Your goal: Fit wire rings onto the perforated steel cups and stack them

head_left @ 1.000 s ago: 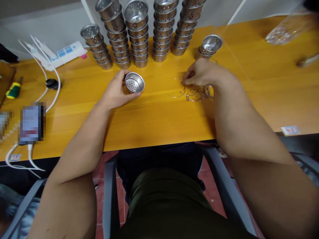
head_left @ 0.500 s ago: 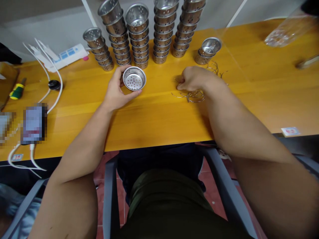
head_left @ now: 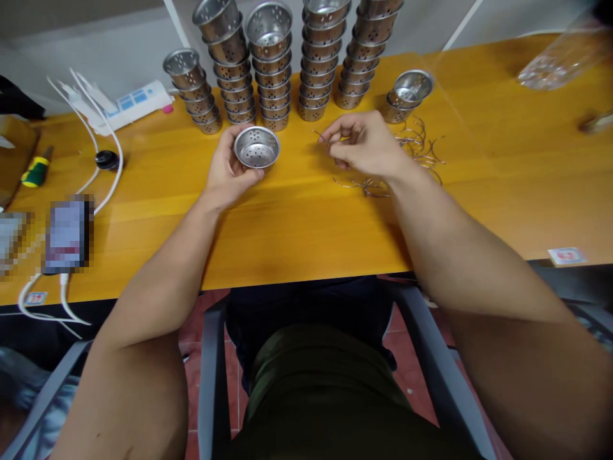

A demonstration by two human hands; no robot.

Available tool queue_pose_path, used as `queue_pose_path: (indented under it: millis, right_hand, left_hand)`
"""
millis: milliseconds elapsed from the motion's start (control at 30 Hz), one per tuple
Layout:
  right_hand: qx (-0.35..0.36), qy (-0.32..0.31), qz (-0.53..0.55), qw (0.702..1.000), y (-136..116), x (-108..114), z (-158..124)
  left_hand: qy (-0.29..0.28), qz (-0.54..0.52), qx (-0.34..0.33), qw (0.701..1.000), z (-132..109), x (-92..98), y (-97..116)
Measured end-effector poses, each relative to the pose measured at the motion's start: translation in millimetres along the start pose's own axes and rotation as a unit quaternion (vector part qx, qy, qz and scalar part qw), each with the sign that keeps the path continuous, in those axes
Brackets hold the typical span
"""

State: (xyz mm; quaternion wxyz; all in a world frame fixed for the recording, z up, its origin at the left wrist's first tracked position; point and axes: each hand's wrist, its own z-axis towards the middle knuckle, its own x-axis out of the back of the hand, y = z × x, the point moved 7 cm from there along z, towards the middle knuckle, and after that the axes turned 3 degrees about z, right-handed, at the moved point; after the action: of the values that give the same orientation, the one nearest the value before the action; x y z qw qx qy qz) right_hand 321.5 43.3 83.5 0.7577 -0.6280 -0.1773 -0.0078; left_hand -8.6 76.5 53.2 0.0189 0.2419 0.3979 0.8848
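My left hand (head_left: 228, 167) is closed around the side of a perforated metal cup (head_left: 257, 148), its open mouth tilted towards me. My right hand (head_left: 357, 142) pinches a thin curved wire (head_left: 318, 135), one end of which pokes out past the fingertips towards the cup. Below that hand, partly hidden by the wrist, more bent wires (head_left: 368, 185) lie on the table. Another tangle of wires (head_left: 420, 144) is spread to the right of the wrist.
Tall stacks of perforated cups (head_left: 274, 80) line the back of the wooden table (head_left: 306, 236). A short stack (head_left: 412, 89) stands at the right. A power strip (head_left: 136, 105), a screwdriver (head_left: 37, 169) and a phone (head_left: 67, 233) with white cables lie at the left.
My right hand has lifted from the table and turned, with a wire now showing at its fingertips. My left hand still holds the cup, tilted slightly more towards me.
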Motion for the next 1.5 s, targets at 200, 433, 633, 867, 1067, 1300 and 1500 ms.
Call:
queue_pose_path:
  millis: [200,433,633,867,1067,1300,1500]
  right_hand:
    - [0.070,-0.020,0.068,0.995,-3,-18,4]
    - [0.161,0.046,0.018,0.986,-23,-30,-6]
    - [0.165,0.048,-0.020,0.985,-34,-47,-13]
    - [0.169,0.053,-0.067,0.982,-30,-59,-13]
    - [0.159,0.070,-0.078,0.982,-28,-59,-11]
    - [0.109,0.094,-0.038,0.989,-32,-65,-14]
    - [0.096,0.071,-0.020,0.993,-35,-74,-15]
  left_hand:
    - [0.029,-0.082,-0.072,0.994,-3,-4.7,-9]
    - [-0.010,-0.049,0.008,0.999,-5,-26.0,3]
    - [-0.035,-0.067,-0.012,0.997,-7,-38.2,13]
    - [-0.058,-0.060,0.020,0.996,-10,-53.4,12]
    - [-0.067,-0.035,0.022,0.997,-12,-54.3,18]
    - [-0.082,0.027,-0.001,0.996,-11,-60.7,39]
    - [-0.062,0.037,0.021,0.997,-7,-69.7,49]
